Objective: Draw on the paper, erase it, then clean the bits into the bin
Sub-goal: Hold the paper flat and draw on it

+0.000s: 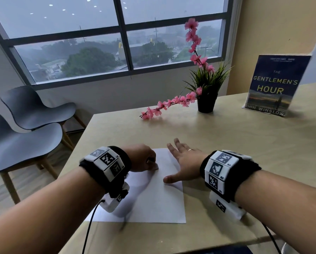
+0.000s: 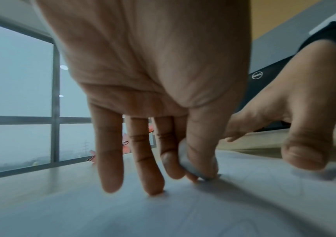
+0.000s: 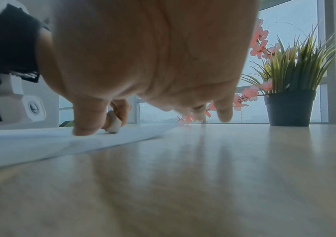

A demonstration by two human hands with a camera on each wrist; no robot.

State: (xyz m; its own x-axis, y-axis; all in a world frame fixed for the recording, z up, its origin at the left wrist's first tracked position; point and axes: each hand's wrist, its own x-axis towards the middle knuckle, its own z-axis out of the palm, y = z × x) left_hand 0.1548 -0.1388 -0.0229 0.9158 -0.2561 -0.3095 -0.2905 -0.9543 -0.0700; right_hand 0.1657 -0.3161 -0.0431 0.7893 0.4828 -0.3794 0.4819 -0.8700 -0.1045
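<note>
RISK: white paper sheet [image 1: 159, 195] may crease or slide if the rubbing stroke outruns the hold-down | LEFT: left hand [image 1: 142, 158] pinches small white eraser [image 2: 185, 162] in its grip, tip on sheet | RIGHT: right hand [image 1: 183, 162] flat, fingers spread, thumb pressing sheet on pale wooden surface [image 1: 226, 136] | BIN: unseen

Count, head view: one sheet of paper [image 1: 159, 198] on the worktop [image 1: 226, 136]. One eraser [image 2: 185, 162], seen from the wrist views. Two hands: left hand [image 1: 142, 158], right hand [image 1: 184, 162]. One ring [image 1: 190, 149]. One potted plant [image 1: 206, 103] with two pink flower stems. One book [image 1: 274, 85], upright. Two grey chairs [image 1: 38, 107]. Two wristbands with markers, one per wrist.
</note>
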